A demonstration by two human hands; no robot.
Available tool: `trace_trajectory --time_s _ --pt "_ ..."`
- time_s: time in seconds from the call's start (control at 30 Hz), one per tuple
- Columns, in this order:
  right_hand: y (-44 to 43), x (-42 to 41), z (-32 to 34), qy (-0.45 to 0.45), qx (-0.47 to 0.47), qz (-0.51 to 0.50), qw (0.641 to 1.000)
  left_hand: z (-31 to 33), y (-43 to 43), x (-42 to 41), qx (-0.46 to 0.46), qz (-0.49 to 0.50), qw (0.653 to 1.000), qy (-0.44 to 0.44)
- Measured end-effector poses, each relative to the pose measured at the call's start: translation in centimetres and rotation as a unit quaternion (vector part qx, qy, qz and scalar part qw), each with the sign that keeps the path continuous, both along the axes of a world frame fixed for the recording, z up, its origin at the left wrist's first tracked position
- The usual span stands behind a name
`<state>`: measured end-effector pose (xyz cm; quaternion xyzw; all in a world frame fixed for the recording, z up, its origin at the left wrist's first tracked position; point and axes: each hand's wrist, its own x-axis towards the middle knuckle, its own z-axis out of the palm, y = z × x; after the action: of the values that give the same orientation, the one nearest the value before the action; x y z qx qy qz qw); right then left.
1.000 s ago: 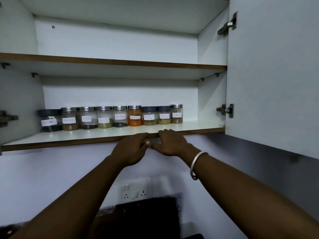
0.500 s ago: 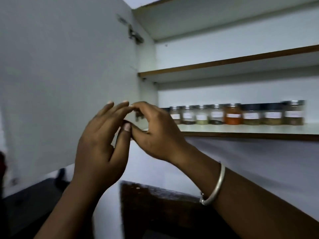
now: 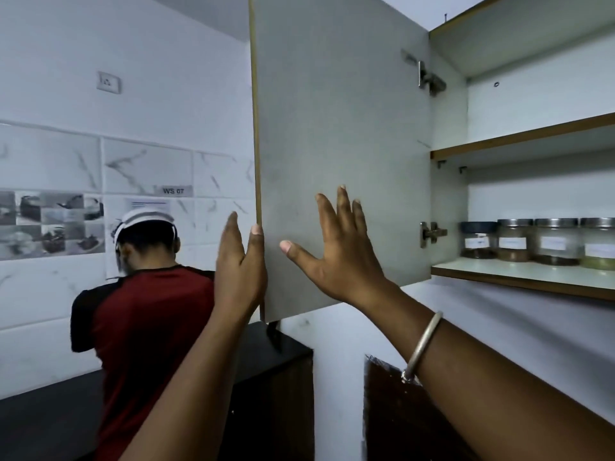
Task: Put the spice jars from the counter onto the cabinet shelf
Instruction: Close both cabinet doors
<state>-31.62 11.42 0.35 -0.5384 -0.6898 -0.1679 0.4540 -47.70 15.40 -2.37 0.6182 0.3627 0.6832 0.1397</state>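
Several glass spice jars (image 3: 539, 242) with metal lids and white labels stand in a row on the lower cabinet shelf (image 3: 499, 272) at the right. The grey left cabinet door (image 3: 339, 111) hangs open in the middle of the view. My left hand (image 3: 239, 271) is at the door's free edge, its straight fingers on the outer side and its thumb on the inner side. My right hand (image 3: 339, 257) lies flat with spread fingers against the door's inner face. Neither hand holds a jar.
Another person in a red and black shirt (image 3: 143, 311) stands at the left, facing the tiled wall. A dark counter (image 3: 40, 417) runs below. The upper shelf (image 3: 519, 141) holds nothing that I can see. Door hinges (image 3: 431, 232) sit beside the jars.
My view has swung left from the shelf to the left door. Both hands have left the shelf's front edge and come apart, the left onto the door's edge, the right flat on its face.
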Motion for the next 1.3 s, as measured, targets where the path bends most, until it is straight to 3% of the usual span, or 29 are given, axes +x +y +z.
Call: trace_trajectory --time_s 0.07,0.13,0.33,0.53,0.67,0.77,0.9,1.07,1.3 --pt "0.6 -0.6 -0.1 -0.008 -0.006 0.009 1.000 -0.4 0.9 0.4 -0.017 -0.157 0.986 -0.053" --pt "1.0 -0.9 -0.2 -0.010 -0.008 0.020 1.000 -0.8 1.3 0.7 -0.004 -0.230 0.971 -0.065" --pt "0.4 -0.9 -0.7 0.000 -0.018 0.073 0.997 -0.9 -0.1 0.9 -0.011 -0.312 0.946 -0.091" --pt "-4.3 2.0 -2.0 0.067 0.096 0.125 0.985 -1.9 -5.5 5.0 0.080 -0.382 0.919 -0.060" --pt "-9.1 6.4 -2.5 0.203 0.130 0.248 0.938 -2.0 -8.9 11.0 0.180 -0.353 0.918 0.007" --pt "-12.8 11.4 -2.7 0.245 0.147 0.287 0.914 -2.2 -10.5 16.9 0.243 -0.339 0.906 0.065" --pt "-17.0 17.4 -2.9 0.286 0.133 0.239 0.918 -2.6 -11.6 24.7 0.304 -0.299 0.895 0.130" --pt "-20.3 23.8 -3.2 0.329 0.154 0.099 0.926 -2.2 -12.5 34.5 0.375 -0.233 0.881 0.172" --pt "-22.0 32.0 -1.9 0.318 0.136 -0.072 0.935 -1.9 -12.4 44.8 0.385 -0.125 0.883 0.237"
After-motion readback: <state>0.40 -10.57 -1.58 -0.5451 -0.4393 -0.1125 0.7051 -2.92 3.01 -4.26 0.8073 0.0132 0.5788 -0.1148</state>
